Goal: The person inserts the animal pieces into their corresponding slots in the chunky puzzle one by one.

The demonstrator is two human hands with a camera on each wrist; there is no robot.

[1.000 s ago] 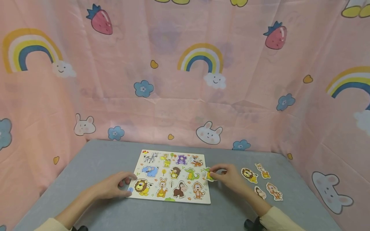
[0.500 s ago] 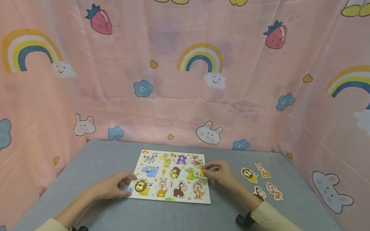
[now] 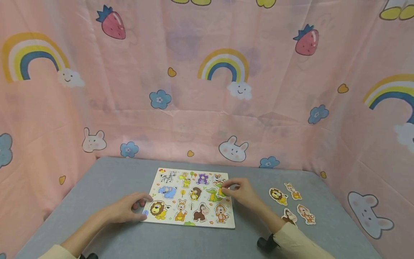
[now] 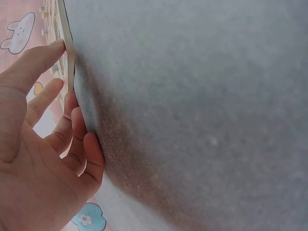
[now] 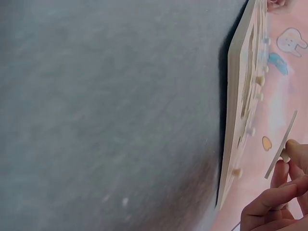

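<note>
A wooden animal puzzle board lies flat on the grey table. My left hand is at its left edge, thumb and fingertips touching the side; in the left wrist view the thumb meets the board's edge and the other fingers bend loosely. My right hand pinches a green crocodile puzzle piece over the crocodile picture at the right of the middle row. In the right wrist view the piece is tilted, held by its small knob, apart from the board. Fingers partly cover it.
Several loose pieces lie right of the board: a lion, a kangaroo, a monkey and a gorilla, the last partly behind the right forearm. A pink patterned cloth hangs behind the table.
My right hand has moved left with the crocodile piece, from the board's right edge to over the crocodile picture. My left hand and the board have stayed put.
</note>
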